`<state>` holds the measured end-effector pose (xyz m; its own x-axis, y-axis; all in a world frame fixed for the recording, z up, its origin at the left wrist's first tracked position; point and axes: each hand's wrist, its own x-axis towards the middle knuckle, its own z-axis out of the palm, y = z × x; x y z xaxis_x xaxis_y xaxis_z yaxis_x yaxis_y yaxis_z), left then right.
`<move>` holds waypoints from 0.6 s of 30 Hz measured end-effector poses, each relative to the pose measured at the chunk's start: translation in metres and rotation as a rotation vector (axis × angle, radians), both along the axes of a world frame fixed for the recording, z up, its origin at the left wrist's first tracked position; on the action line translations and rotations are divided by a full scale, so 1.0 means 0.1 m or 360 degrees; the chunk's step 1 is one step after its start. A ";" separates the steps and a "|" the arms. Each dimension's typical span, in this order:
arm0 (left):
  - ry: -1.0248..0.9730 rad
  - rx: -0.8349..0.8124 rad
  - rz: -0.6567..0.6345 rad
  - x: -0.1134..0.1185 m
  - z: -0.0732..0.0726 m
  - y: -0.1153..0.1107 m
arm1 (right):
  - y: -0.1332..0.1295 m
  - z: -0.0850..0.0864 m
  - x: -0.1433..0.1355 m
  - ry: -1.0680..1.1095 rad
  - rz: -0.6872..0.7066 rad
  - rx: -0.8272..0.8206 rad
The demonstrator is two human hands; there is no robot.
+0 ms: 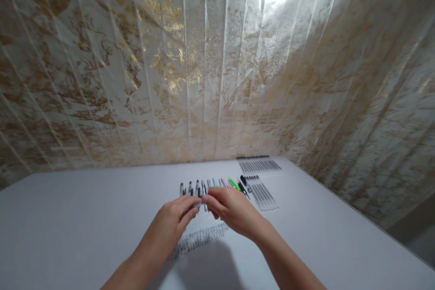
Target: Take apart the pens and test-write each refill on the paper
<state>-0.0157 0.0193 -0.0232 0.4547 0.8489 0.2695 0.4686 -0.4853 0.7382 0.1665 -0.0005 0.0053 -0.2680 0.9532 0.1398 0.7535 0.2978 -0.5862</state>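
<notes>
1. On the white table [84,217], over to the left, my left hand [166,219] comes in from the near side. Its thumb and fingers are nearly closed, and they pinch a slim, pale thing [193,207] that looks like a pen or part of one.
2. Just past my left fingers, pens [181,187] stand out in a row with dark tops. The row goes on behind my hands, so I can't see all of it.
3. In the middle, my fingertips meet at the end of the slim thing. I think I am working at that end with both hands, but the picture is too blurry to show if it is a pull, a twist or a push. A move like that calls for a firm left pinch, a gentle right one, and no bump to the row.
4. Below my fingers there are lots of little dark marks [200,238]. I can't tell what they are.
5. My right hand [238,213] is next. Its fingers are curled in close, with only a small gap at most. I can't tell if they have hold of anything.
6. Behind it lies a bright green pen [234,184], tilted, with a black pen [243,180] near it.
7. Farthest right, thin sticks lie side by side in a near bunch [264,195] and a far bunch [260,164].
</notes>
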 end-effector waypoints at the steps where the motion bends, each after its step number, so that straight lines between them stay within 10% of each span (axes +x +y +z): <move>1: -0.0073 -0.0081 0.0028 0.01 0.03 0.00 | 0.01 0.00 0.03 0.0082 0.0026 -0.0016; 10: -0.0759 -0.0668 -0.0208 0.31 0.22 0.01 | 0.07 -0.21 0.08 0.0682 0.0160 -0.0295; 14: -0.0922 -0.0623 -0.0063 0.31 0.02 -0.03 | -0.12 -0.36 0.25 0.0752 -0.0133 -0.0248; 18: -0.0830 -0.1150 -0.0183 0.20 -0.40 -0.23 | -0.37 -0.52 0.41 0.0926 -0.0384 -0.0245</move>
<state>0.0044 -0.0036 -0.0628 0.5165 0.8483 -0.1165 -0.0347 0.1566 0.9870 0.2071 -0.0370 -0.0465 0.0348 0.9979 0.0545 0.3349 0.0397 -0.9414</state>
